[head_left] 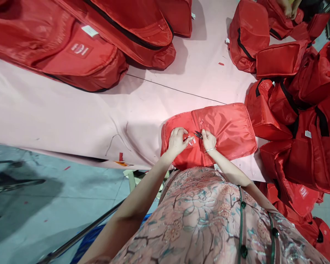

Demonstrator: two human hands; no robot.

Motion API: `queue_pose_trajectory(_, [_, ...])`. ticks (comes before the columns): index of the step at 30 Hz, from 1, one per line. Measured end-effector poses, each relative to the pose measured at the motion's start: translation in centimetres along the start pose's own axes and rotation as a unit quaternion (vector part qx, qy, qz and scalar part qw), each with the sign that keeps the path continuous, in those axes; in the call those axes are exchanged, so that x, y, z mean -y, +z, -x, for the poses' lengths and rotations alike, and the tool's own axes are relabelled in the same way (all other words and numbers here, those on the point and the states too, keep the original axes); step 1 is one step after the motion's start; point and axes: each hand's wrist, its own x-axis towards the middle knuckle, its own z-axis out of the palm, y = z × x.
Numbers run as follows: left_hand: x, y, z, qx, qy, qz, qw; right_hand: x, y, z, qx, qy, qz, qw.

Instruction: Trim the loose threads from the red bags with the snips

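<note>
A flat red bag [231,128] with stitched edges lies on the pink-covered table in front of me. My left hand [177,140] rests on its left part, beside a small white printed logo [191,141]; the thumb and fingers are apart. My right hand [209,140] is closed round small dark thread snips [198,135], their blades pointing left just above the bag. A thin bracelet circles the right wrist. Whatever lies under my palms is hidden.
Large red bags [79,55] stand at the far left of the pink table [71,110]. More red bags [305,146] are heaped at the right, spilling below the table edge. Another person's hand [288,9] shows at the top right. A metal bar [82,234] runs low at the left.
</note>
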Motion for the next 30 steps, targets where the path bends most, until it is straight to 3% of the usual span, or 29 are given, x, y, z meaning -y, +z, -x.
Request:
queue_pose_trajectory(8, [0.4,0.2,0.1,-0.018,0.011,0.029,0.999,0.7,0.0,-0.6,-0.035,-0.015,0.066,0.997])
queue_pose_trajectory(13, [0.1,0.0,0.0,-0.013,0.004,0.029,0.999,0.3,-0.4,-1.1,0.017,-0.022,-0.015,1.000])
queue_pose_trajectory(16, [0.2,0.1,0.0,-0.009,-0.008,0.041,0.999,0.8,-0.5,-0.8,-0.004,-0.005,-0.028,1.000])
queue_pose_trajectory(18, [0.6,0.3,0.0,-0.009,-0.014,0.050,0.999,1.7,-0.6,-0.7,-0.020,0.017,-0.096,0.995])
queue_pose_trajectory(22, [1.3,0.9,0.0,0.017,-0.008,0.019,1.000,3.8,-1.7,-2.0,-0.012,0.042,-0.290,0.956])
queue_pose_trajectory(27, [1.7,0.7,0.2,0.026,0.009,0.026,0.999,4.3,-4.2,-4.2,-0.022,-0.009,-0.520,0.854])
queue_pose_trajectory(28, [1.7,0.6,0.3,0.024,0.008,0.027,0.999,3.7,-4.5,-4.2,-0.027,-0.002,-0.519,0.855])
queue_pose_trajectory(30, [1.5,0.7,0.3,0.016,0.001,0.018,1.000,2.2,-4.8,-3.5,-0.049,0.024,-0.467,0.882])
